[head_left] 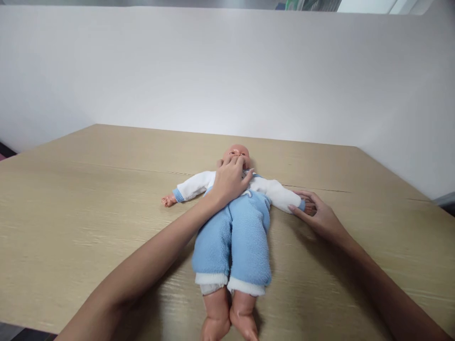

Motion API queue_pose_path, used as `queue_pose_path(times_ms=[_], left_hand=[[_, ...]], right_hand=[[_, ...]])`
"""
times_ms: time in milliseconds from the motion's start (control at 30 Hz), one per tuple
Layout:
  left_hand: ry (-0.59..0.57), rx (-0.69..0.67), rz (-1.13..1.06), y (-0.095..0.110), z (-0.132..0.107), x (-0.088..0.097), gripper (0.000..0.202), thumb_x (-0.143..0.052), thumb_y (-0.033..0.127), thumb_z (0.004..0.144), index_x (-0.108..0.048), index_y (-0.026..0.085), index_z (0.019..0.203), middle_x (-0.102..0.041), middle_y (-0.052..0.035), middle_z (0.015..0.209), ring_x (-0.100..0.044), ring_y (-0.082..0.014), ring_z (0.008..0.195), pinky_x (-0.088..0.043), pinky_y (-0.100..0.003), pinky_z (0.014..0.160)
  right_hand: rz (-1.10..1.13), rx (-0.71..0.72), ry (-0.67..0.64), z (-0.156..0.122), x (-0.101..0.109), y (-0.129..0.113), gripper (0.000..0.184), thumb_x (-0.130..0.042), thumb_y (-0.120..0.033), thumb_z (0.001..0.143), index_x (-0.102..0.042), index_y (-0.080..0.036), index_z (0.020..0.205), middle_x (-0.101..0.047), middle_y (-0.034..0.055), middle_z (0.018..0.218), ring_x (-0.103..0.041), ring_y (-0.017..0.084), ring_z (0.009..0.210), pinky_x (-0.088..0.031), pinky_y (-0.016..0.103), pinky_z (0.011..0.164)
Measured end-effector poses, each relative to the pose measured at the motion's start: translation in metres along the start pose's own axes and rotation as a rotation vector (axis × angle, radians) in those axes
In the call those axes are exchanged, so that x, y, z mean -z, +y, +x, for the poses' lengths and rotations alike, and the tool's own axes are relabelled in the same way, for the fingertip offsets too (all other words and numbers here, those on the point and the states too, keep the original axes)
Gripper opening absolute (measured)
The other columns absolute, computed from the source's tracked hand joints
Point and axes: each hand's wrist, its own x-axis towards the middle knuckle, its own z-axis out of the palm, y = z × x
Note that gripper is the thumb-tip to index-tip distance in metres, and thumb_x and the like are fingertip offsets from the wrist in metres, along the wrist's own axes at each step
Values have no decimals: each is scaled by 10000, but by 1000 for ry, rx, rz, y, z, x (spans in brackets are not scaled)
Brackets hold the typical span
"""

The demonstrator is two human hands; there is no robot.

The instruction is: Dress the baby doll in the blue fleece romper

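Note:
A baby doll (pixel 232 237) lies on its back on the table, head toward the far side and bare feet toward me. It wears light blue fleece trousers with white cuffs and a white top with blue trim. Across its upper chest rests my left hand (pixel 232 175), fingers bent over the neck and chin, thumb at the collar; the doll's mouth is hidden. On the right, my right hand (pixel 318 213) has its thumb and fingers around the blue cuff (pixel 302 205) of the white sleeve. The doll's other arm (pixel 192 187) stretches out to the left, untouched.
The wooden table (pixel 88 213) has a seam running across it behind the doll's shoulders. A plain pale wall (pixel 227 71) rises behind its far edge. Some partly seen items (pixel 313 4) show above the wall's top edge.

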Motion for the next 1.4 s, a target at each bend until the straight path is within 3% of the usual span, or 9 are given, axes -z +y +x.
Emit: queue_pose_path(times_ms=[133,233,400,567,767,933,1133,1300,1400], left_hand=[[49,-4,-99,-19,-15,14,278,-615,443,1053,-623,220,1219,-654,-145,1340,-555,-347,1246,-413,-516,1097],[58,40,-247,-38,-40,25,231,-608,392,1059,-614,228,1222,-652,-113,1279,-557,-309,1223,-433,-479,1101],[-11,217,-416,-68,-86,40,226,-530,445,1099,-573,230,1154,-663,-69,1101,-611,-249,975,-488,-416,907],[-154,226,-380,-83,-109,50,326,-390,510,1134,-556,239,1063,-661,-66,1060,-595,-282,1040,-442,-451,961],[-266,345,-634,-89,-111,45,357,-391,564,1112,-567,253,1110,-611,-31,1071,-570,-248,1007,-456,-390,942],[-291,369,-818,-98,-105,44,357,-503,572,1062,-636,244,1025,-636,-20,1009,-570,-236,965,-466,-344,910],[-300,356,-832,-105,-103,41,379,-564,586,1033,-640,218,980,-621,-5,917,-557,-204,865,-465,-313,810],[-206,312,-667,-98,-106,41,353,-522,547,1069,-627,217,1000,-618,0,923,-551,-199,857,-459,-325,806],[-100,294,-570,-90,-104,43,270,-515,465,1085,-615,215,1066,-665,-33,1026,-585,-208,904,-481,-345,847]], right_hand=[[-240,280,168,-8,-7,-27,572,-761,-600,926,-655,-274,1384,-714,143,1385,-637,411,1304,-469,656,1158],[-171,387,163,-16,-18,-59,448,-697,-515,998,-638,-297,1385,-699,122,1402,-628,376,1331,-464,602,1176],[227,232,-150,-10,-47,-96,410,-620,-554,1052,-609,-289,1364,-694,106,1404,-696,309,1261,-554,493,1119],[198,141,-274,18,-66,-100,452,-475,-666,1075,-650,-254,1010,-751,59,1005,-704,305,1037,-553,500,1037],[509,30,-207,28,-87,-85,525,-670,-779,901,-731,-258,910,-793,69,1044,-698,342,1154,-530,491,1115],[596,2,-13,30,-101,-79,575,-445,-805,987,-652,-273,1056,-737,73,992,-709,301,956,-598,437,871],[361,48,19,20,-100,-75,420,-660,-690,963,-620,-275,912,-647,26,846,-601,257,799,-514,402,792],[-208,362,229,2,-69,-59,220,-593,-448,1042,-643,-257,1139,-709,117,1136,-635,348,1107,-473,525,1035],[-365,416,308,-2,-42,-37,333,-614,-430,1025,-619,-238,1298,-690,152,1299,-615,380,1247,-432,569,1122]])
